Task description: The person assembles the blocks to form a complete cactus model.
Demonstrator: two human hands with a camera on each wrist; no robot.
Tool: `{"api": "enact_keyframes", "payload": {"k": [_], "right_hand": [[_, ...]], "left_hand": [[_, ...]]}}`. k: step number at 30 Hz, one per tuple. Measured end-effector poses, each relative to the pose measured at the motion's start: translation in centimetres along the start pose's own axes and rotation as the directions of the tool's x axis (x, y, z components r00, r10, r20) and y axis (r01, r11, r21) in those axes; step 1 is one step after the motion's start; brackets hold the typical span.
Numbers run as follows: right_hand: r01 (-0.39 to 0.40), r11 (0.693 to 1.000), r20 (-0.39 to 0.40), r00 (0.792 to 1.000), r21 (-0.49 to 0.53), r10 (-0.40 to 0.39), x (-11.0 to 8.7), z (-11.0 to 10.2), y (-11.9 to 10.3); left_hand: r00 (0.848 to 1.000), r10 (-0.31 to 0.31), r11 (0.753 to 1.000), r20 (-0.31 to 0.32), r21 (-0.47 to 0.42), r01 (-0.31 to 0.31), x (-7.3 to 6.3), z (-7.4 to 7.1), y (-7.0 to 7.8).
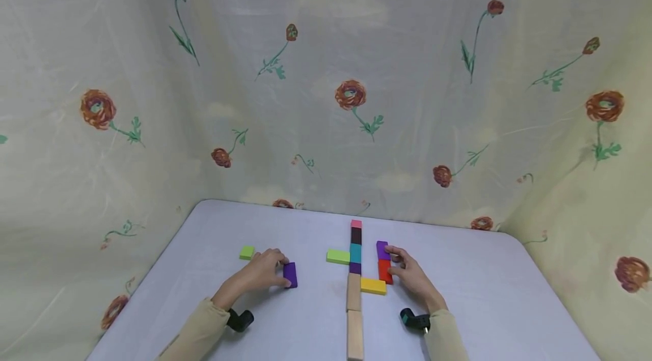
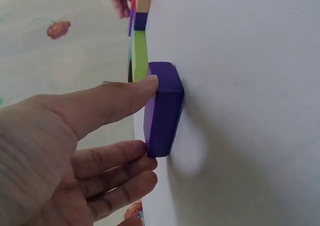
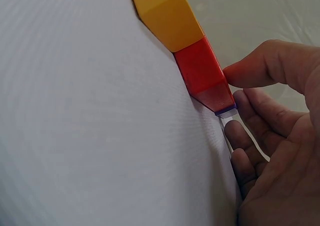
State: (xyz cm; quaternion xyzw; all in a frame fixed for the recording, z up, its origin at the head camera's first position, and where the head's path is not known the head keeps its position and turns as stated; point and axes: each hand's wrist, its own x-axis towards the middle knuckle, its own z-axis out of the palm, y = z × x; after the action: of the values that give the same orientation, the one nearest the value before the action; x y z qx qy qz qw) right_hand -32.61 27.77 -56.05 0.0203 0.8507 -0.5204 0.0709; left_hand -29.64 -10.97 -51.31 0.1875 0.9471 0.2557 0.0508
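Observation:
My left hand [image 1: 262,271] pinches a dark purple block [image 1: 290,275] between thumb and fingertips; the left wrist view shows them at opposite ends of this purple block [image 2: 165,110]. At right, my right hand [image 1: 414,277] touches the right sides of two blocks set end to end. Its thumb is against the red block [image 1: 385,271] and a finger is at the purple block [image 1: 382,250]. From the right wrist, the red block [image 3: 202,68] meets the yellow block [image 3: 167,15], while the purple one is mostly hidden.
A row of blocks runs away from me, with plain wooden blocks [image 1: 355,332] nearest and a pink block [image 1: 356,224] farthest. One green block [image 1: 338,257] juts left from it, the yellow block [image 1: 373,286] right. Another green block [image 1: 247,252] lies beyond my left hand.

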Motion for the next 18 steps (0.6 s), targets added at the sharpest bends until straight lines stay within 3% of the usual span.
{"api": "enact_keyframes", "payload": {"k": [9, 18], "right_hand": [[-0.007, 1.0, -0.003, 1.0, 0.003, 0.007, -0.1, 0.0, 0.0], [-0.001, 1.0, 0.0, 1.0, 0.001, 0.001, 0.0, -0.1, 0.0]], "left_hand": [[0.999, -0.015, 0.999, -0.031, 0.032, 0.016, 1.5, 0.9, 0.0], [0.997, -0.011, 0.999, -0.082, 0.047, 0.015, 4.1, 1.9, -0.4]]}}
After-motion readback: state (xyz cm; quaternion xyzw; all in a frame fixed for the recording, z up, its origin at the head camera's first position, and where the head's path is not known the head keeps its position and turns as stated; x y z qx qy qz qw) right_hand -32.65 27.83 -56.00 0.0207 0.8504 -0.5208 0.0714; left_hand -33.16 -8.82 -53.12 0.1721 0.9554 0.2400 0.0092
